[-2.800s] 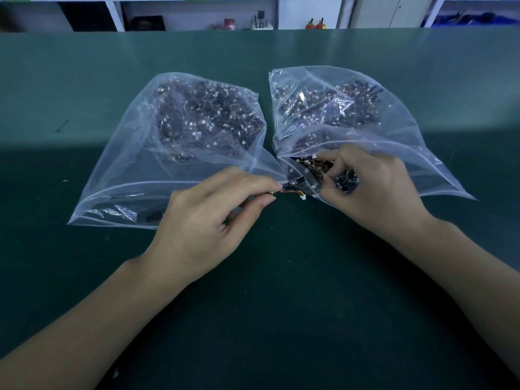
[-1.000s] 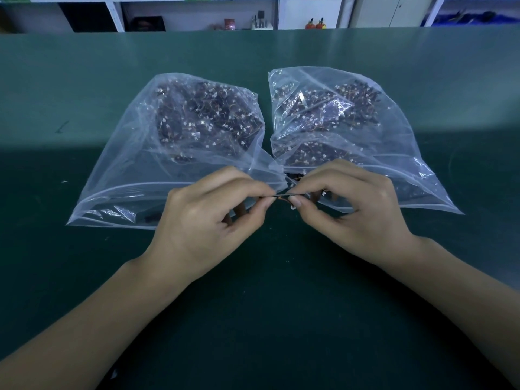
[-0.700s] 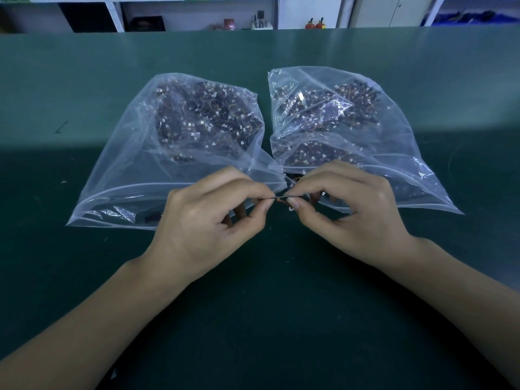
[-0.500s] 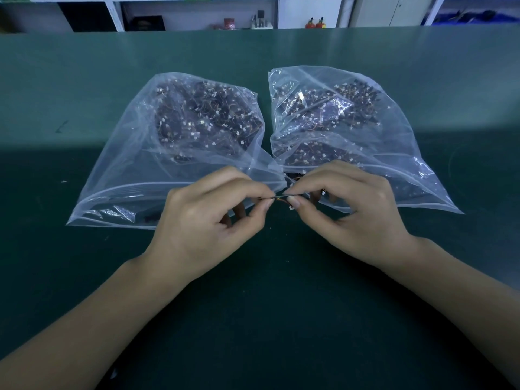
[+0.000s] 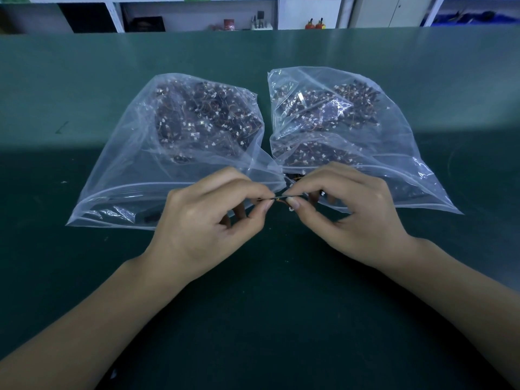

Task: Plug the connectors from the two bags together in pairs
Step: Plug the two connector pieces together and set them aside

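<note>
Head: fingers (image 5: 294, 203) (2 hands) pinching connectors (image 5: 278, 199)

The desk (image 5: 281, 319) has a dark green surface that fills most of the frame; a lighter band crosses its upper part and the lower part lies in shadow. A short dark scratch (image 5: 62, 127) marks the surface at left, and a small pale speck (image 5: 64, 182) lies below it.

Along the top edge stands white shelving (image 5: 197, 12). Its centre bay holds a small red box (image 5: 228, 24) and a white holder (image 5: 261, 23) with dark upright items. Two red-and-yellow objects (image 5: 315, 23) stand just right of the bay. A pale cabinet (image 5: 391, 11) sits at upper right, with blue bins (image 5: 472, 16) beside it. A dark object (image 5: 145, 23) occupies the left bay.
</note>
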Demonstrator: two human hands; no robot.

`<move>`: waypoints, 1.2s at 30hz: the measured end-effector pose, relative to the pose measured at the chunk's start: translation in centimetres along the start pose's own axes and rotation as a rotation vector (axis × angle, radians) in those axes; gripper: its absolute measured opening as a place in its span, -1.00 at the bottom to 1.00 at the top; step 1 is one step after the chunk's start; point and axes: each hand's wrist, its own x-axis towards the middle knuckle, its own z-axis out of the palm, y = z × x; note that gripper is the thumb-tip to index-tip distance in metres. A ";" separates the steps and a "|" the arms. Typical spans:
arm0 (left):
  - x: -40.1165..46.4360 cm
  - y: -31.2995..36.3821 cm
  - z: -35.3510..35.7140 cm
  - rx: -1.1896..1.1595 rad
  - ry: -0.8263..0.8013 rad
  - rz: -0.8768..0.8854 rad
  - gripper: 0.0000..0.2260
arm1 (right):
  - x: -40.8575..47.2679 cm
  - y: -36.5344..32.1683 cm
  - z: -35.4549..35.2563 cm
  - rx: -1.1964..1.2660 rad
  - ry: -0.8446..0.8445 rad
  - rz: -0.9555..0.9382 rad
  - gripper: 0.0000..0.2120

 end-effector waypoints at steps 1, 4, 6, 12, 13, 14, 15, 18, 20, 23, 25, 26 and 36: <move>0.0 0.0 0.0 0.002 0.000 0.000 -0.93 | 0.0 0.0 0.0 0.000 -0.002 0.002 -0.97; 0.0 0.0 0.0 0.001 0.002 0.000 -0.94 | 0.0 0.1 0.0 0.001 -0.008 0.006 -0.96; 0.0 -0.1 0.1 0.004 0.003 0.000 -0.93 | -0.1 0.2 0.0 -0.001 -0.016 0.019 -0.96; 0.0 -0.1 0.2 0.010 -0.004 0.038 -0.92 | -0.3 0.3 0.2 0.072 -0.056 0.027 -0.88; 0.0 -0.1 0.2 0.007 -0.008 0.042 -0.91 | -0.3 0.3 0.3 0.080 -0.049 0.028 -0.90; -0.1 0.0 0.2 0.003 -0.007 0.040 -0.89 | -0.3 0.4 0.3 0.083 -0.036 0.033 -0.91; -0.1 0.0 0.2 -0.001 0.002 0.030 -0.87 | -0.2 0.5 0.3 0.079 -0.023 0.040 -0.92; -0.2 0.0 0.2 -0.024 0.035 -0.020 -0.81 | -0.2 0.8 0.1 0.053 -0.001 0.092 -0.92; -0.2 0.1 0.1 -0.018 0.040 -0.024 -0.83 | -0.1 1.2 -0.1 0.035 0.025 0.155 -0.91; -0.1 0.2 0.1 0.008 0.048 -0.017 -0.85 | 0.0 1.8 -0.6 0.019 0.098 0.239 -0.90; -0.1 0.3 0.1 0.012 0.053 -0.024 -0.86 | 0.1 2.2 -0.9 -0.025 0.129 0.268 -0.91; -0.1 0.3 0.1 0.016 0.052 -0.025 -0.85 | 0.2 2.3 -1.0 -0.063 0.129 0.271 -0.90; 0.8 0.0 -1.3 0.320 0.022 -0.036 -0.45 | 0.2 3.0 -1.6 -0.339 0.024 0.254 -0.92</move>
